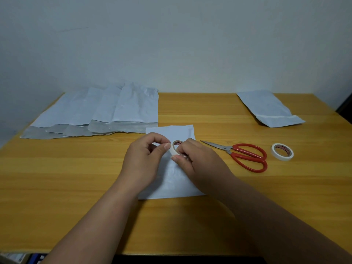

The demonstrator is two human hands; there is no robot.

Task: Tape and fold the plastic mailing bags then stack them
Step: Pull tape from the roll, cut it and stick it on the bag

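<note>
- A small roll of white tape with a red-printed core (176, 148) is held above the middle of a flat white plastic mailing bag (172, 180), which lies on the wooden table (76, 168) directly in front of the person.
- The right hand (194, 161) grips the roll, with its thumb under the lower rim and its fingers curled over the far side.
- The left hand (146, 159) has its fingers curled, and its thumb and forefinger pinch at the roll's left edge; whether a tape end is between them is too small to tell.
- A spread of overlapping white mailing bags with grey open flaps (99, 115) lies at the back left of the table, fanned out with the flaps towards the person.
- A single white mailing bag with its flap folded over (268, 109) lies at the back right, well apart from the others.
- Red-handled scissors with steel blades (242, 154) lie just right of the hands, with the blades closed and pointing left towards the bag.
- A second white tape roll (282, 151) lies flat on the table just beyond the scissor handles.
</note>
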